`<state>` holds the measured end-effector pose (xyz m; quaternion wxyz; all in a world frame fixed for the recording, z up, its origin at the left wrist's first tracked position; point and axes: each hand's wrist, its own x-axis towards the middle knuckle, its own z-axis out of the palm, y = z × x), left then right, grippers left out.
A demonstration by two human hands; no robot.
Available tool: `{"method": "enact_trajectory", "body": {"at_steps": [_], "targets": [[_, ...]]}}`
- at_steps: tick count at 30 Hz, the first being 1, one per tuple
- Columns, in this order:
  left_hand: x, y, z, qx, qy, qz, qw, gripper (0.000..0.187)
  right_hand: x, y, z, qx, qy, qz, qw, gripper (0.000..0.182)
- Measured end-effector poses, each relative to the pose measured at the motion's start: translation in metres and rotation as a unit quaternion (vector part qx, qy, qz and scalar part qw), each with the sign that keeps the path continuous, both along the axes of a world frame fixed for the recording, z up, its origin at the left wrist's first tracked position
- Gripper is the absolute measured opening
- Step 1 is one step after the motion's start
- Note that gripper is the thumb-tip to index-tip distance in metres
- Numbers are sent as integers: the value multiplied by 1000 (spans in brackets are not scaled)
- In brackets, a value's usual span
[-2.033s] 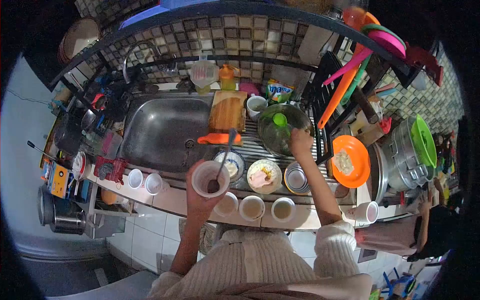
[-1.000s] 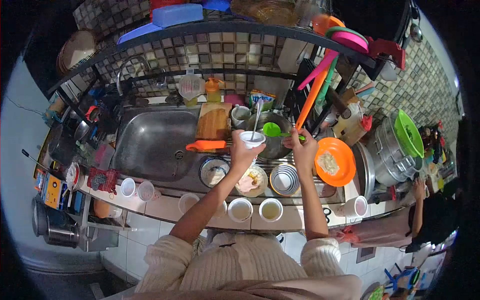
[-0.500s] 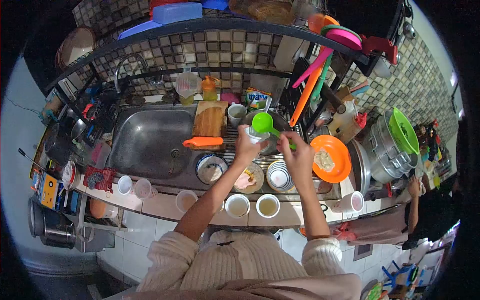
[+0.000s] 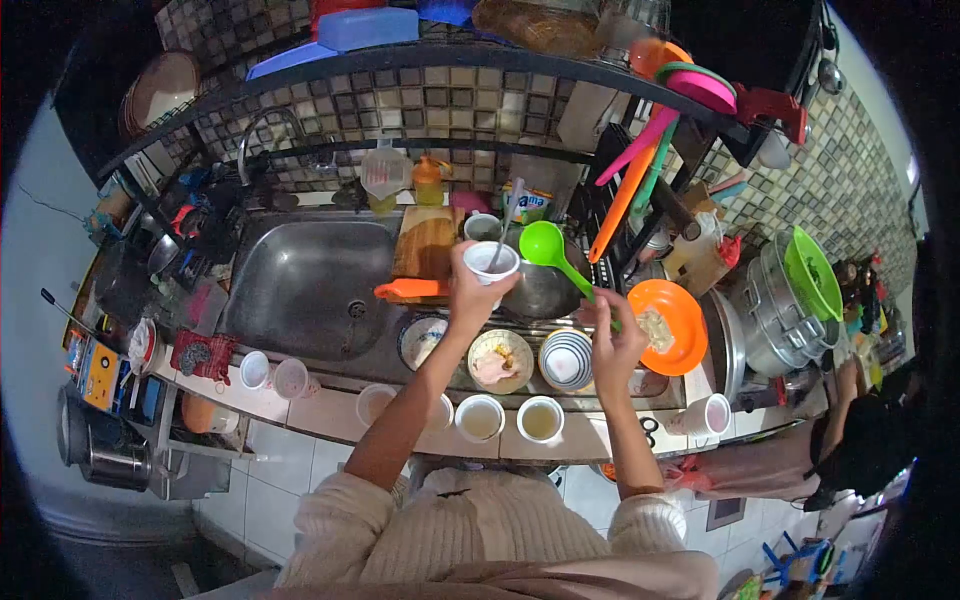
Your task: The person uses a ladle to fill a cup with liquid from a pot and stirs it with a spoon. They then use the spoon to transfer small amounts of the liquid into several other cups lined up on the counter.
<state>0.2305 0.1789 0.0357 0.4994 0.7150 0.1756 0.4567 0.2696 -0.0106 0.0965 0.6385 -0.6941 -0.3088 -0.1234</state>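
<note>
My left hand (image 4: pixel 472 301) grips a small white plastic cup (image 4: pixel 508 269) over the drainboard. A metal spoon (image 4: pixel 508 222) leans up out of the cup, its lower end inside. My right hand (image 4: pixel 619 341) is closed around the handle of a green ladle (image 4: pixel 543 243). The ladle's bowl is above a metal pot (image 4: pixel 545 292), to the right of the cup. Nearest below are a bowl with pink food (image 4: pixel 498 366), a stack of striped bowls (image 4: pixel 567 358), and an orange plate (image 4: pixel 690 330) holding pale food.
Several plastic cups, including one with yellowish liquid (image 4: pixel 540 420), line the counter's front edge. A sink (image 4: pixel 300 285) lies left, beside a wooden cutting board (image 4: pixel 425 245) and an orange-handled knife (image 4: pixel 411 289). Large pots (image 4: pixel 768 325) stand right. Another person (image 4: pixel 770 460) is at far right.
The green ladle has moved away from over the cup to its right. My left hand has drawn the cup slightly left, and the spoon in it now shows clearly.
</note>
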Motion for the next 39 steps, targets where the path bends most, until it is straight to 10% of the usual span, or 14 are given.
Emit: {"method": "enact_trajectory", "body": {"at_steps": [10, 12, 16, 22, 30, 39], "targets": [[-73, 23, 31, 96, -20, 4, 995, 75, 48, 21, -69, -339, -102, -10, 935, 21], [-95, 13, 35, 95, -14, -3, 995, 77, 26, 20, -56, -415, -282, -208, 840, 30], [-135, -10, 31, -15, 40, -36, 998, 81, -18, 23, 4, -211, -79, 52, 973, 52], [-172, -33, 32, 23, 88, -49, 995, 78, -72, 52, 58, -172, -33, 327, 929, 26], [-210, -12, 32, 31, 110, -48, 992, 78, -101, 61, 65, -174, -236, 433, 853, 11], [-253, 18, 39, 41, 138, -79, 986, 77, -144, 102, 74, -188, -189, 438, 859, 10]]}}
